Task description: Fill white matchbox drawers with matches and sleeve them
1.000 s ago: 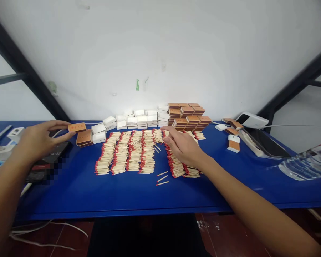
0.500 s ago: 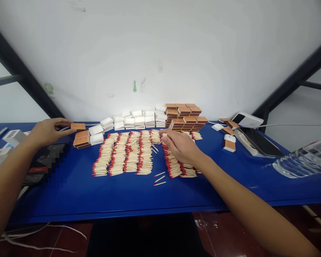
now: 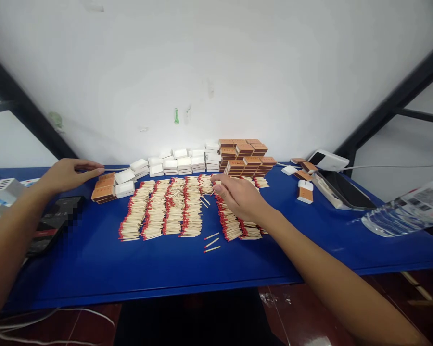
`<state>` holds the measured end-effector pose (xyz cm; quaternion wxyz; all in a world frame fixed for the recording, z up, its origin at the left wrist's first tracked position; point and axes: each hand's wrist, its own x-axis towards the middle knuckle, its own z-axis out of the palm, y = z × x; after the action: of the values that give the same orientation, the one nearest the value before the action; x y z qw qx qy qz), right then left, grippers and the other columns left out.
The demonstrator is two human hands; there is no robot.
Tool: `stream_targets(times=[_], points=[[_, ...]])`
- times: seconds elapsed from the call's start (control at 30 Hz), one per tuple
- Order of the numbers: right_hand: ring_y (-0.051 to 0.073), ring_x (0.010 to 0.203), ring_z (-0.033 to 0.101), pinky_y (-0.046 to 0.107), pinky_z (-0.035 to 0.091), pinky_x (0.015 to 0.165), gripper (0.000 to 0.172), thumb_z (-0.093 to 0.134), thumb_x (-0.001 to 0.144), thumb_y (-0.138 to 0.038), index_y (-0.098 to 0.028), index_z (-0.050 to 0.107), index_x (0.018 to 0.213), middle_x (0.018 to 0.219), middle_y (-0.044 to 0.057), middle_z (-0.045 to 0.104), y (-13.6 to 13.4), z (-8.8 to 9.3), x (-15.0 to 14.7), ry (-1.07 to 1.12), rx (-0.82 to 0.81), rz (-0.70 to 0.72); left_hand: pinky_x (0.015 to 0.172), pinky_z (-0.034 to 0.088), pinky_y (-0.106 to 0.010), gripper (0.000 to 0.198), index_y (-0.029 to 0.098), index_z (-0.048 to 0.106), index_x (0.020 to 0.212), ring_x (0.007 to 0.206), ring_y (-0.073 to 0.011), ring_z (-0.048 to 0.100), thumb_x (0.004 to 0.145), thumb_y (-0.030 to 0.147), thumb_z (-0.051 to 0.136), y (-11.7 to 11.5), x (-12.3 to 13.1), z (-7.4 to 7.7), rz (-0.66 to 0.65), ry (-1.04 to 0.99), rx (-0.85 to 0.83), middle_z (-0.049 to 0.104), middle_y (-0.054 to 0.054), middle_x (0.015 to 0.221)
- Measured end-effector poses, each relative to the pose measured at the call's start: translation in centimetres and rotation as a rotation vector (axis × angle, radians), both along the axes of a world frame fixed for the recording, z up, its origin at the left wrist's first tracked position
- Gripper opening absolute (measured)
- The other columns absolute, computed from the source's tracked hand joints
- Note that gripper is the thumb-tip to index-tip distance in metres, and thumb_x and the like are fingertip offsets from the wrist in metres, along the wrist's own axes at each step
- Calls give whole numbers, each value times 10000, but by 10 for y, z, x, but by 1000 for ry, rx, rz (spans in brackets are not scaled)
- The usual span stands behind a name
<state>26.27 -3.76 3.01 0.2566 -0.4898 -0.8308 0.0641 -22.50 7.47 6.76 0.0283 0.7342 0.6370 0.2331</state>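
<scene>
Rows of red-tipped matches [image 3: 166, 209] lie across a blue table [image 3: 159, 269]. My right hand [image 3: 240, 197] rests on the right-hand rows, its fingers bent and pressed together at the far end of a row; what they pinch is hidden. My left hand [image 3: 67, 174] reaches out with fingers stretched flat, its tips just above a small pile of orange matchboxes [image 3: 103, 188] and holding nothing. White inner trays [image 3: 124, 182] lie beside that pile. Three loose matches [image 3: 211, 242] lie nearer me.
Along the wall stand white trays [image 3: 176, 163] and stacked orange boxes [image 3: 248, 158]. A dark phone [image 3: 54, 221] and white charger [image 3: 5, 185] are at the left. At the right are loose boxes [image 3: 305, 192], a white power bank [image 3: 328, 160], a dark screen [image 3: 346, 190] and a plastic bottle [image 3: 400, 214].
My left hand carried an orange matchbox to the left pile, set it down and let go. My right hand stayed on the matches.
</scene>
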Motion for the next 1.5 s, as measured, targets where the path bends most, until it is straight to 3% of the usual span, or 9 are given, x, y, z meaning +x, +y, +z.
stream_targets(times=[0.1, 0.27, 0.73, 0.93, 1.03, 1.17, 1.27, 1.4, 1.5], points=[[280, 977, 721, 347, 399, 729, 570, 244, 1148, -547, -183, 653, 1304, 1074, 111, 795, 0, 0, 0, 7, -1, -3, 815, 514, -282, 675, 294, 805, 1209, 970, -243, 720, 828, 839, 691, -8, 22, 7, 15, 35, -166, 817, 53, 1117], [238, 845, 686, 333, 352, 688, 513, 279, 1151, -530, -197, 664, 1212, 968, 77, 782, 0, 1, 0, 25, 2, 10, 744, 456, -266, 603, 240, 834, 1117, 899, -245, 682, 809, 750, 738, -11, 44, 7, -57, 274, -88, 815, -8, 1000], [185, 719, 562, 320, 297, 651, 452, 344, 1144, -484, -212, 629, 924, 808, 44, 682, 4, -2, 0, 11, 3, 48, 685, 418, -230, 411, 225, 841, 960, 782, -191, 630, 857, 553, 617, -6, 39, 8, -27, 352, -35, 806, 4, 920], [157, 655, 549, 303, 362, 633, 262, 628, 1033, -417, -213, 697, 883, 713, 0, 643, -4, 7, 2, 73, -179, 165, 731, 427, -265, 377, 229, 803, 906, 789, -190, 622, 886, 532, 579, -24, 29, 31, 7, 403, 134, 777, 16, 871], [166, 747, 616, 299, 429, 649, 241, 800, 911, -472, -237, 745, 905, 842, 8, 695, -19, 14, 0, 17, -371, 373, 736, 439, -272, 367, 258, 812, 907, 799, -188, 662, 861, 561, 610, -51, 51, 43, -22, 306, 175, 787, 28, 853], [185, 862, 646, 313, 470, 705, 380, 953, 753, -430, -243, 751, 1016, 1009, 12, 714, -33, 12, -5, -95, -452, 448, 725, 486, -302, 332, 298, 824, 886, 765, -190, 712, 857, 572, 639, -78, 109, 37, -385, 179, 41, 821, 1, 909], [173, 822, 636, 305, 459, 675, 215, 884, 852, -353, -235, 734, 949, 969, 10, 701, -32, 7, -7, -110, -476, 443, 724, 510, -322, 249, 302, 813, 831, 781, -201, 736, 885, 460, 629, -80, 155, 22, -611, 164, 18, 815, -20, 898], [150, 729, 601, 294, 429, 630, 153, 755, 965, -267, -220, 714, 826, 877, 11, 671, -25, 5, -7, -98, -493, 420, 663, 507, -335, 206, 286, 793, 776, 748, -209, 731, 886, 343, 629, -68, 195, 9, -701, 164, -37, 801, -29, 854], [144, 725, 591, 289, 417, 630, 154, 732, 972, -230, -208, 684, 828, 917, 18, 674, -21, 3, -8, -99, -481, 349, 642, 497, -340, 208, 268, 778, 758, 726, -209, 721, 886, 314, 621, -61, 205, 4, -728, 157, -42, 790, -36, 826]])
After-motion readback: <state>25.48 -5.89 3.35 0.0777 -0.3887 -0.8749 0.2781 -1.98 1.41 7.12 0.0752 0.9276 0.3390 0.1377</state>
